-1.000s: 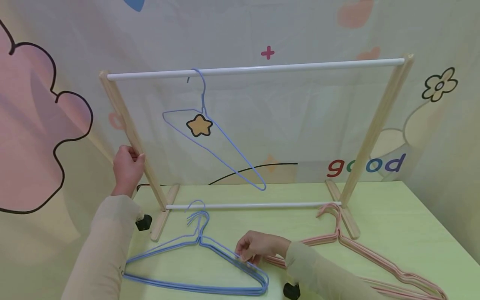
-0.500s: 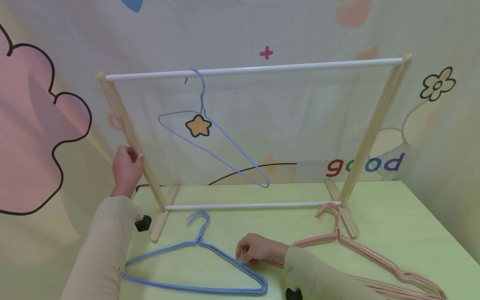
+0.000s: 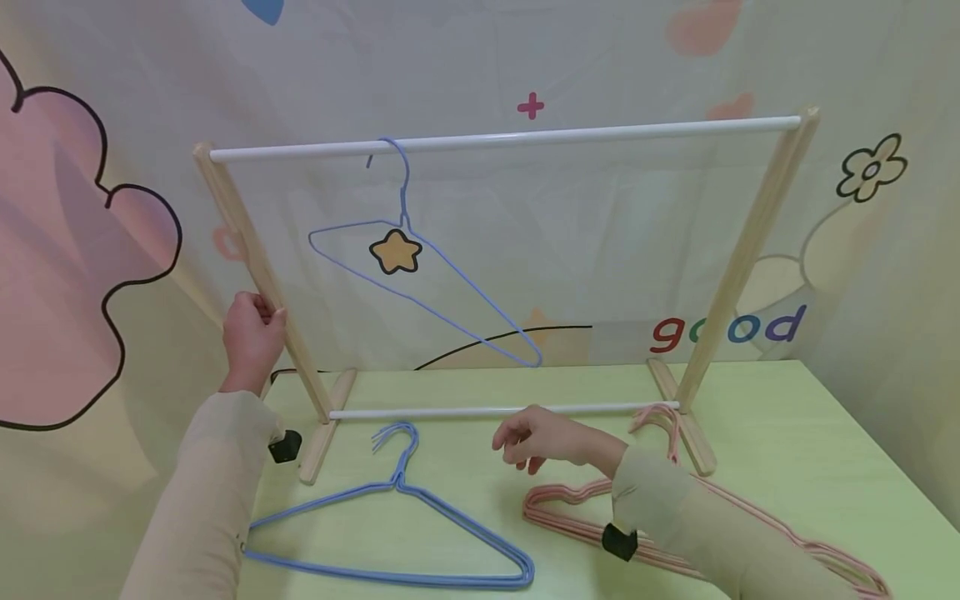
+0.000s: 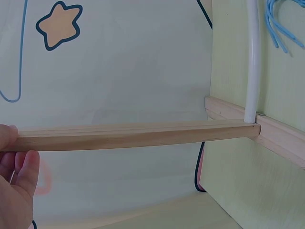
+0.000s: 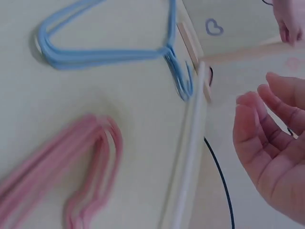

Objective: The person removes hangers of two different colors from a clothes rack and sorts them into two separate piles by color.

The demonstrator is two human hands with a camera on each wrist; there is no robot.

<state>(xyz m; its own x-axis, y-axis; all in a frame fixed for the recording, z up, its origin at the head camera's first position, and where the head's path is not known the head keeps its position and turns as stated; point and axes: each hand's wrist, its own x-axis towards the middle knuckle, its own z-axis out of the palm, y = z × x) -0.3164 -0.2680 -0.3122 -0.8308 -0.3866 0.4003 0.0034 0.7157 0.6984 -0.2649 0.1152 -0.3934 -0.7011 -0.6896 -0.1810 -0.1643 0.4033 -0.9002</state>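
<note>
My left hand (image 3: 253, 340) grips the left wooden post (image 3: 262, 267) of a garment rack; in the left wrist view its thumb and fingers (image 4: 27, 174) pinch the post from both sides. From the rack's white top rail (image 3: 570, 135) hangs one blue wire hanger (image 3: 468, 283), turned at an angle. Several blue hangers (image 3: 390, 577) lie stacked on the table below. My right hand (image 3: 558, 437), fingers loosely bent and holding nothing, hovers over the table between the blue stack and several pink hangers (image 3: 566, 525). My right forearm hides part of the pink stack.
The rack's lower white bar (image 3: 450, 412) runs behind the hangers, close to the table. A right wooden post (image 3: 750, 242) stands on a wooden foot (image 3: 697, 446). The pale green table (image 3: 817, 450) ends at a printed cloth backdrop (image 3: 600, 50).
My right hand has left the blue stack, moving up and right. One blue hanger raised slightly there earlier now lies flush with the others. The hanging hanger has swivelled a little; my left hand stays put.
</note>
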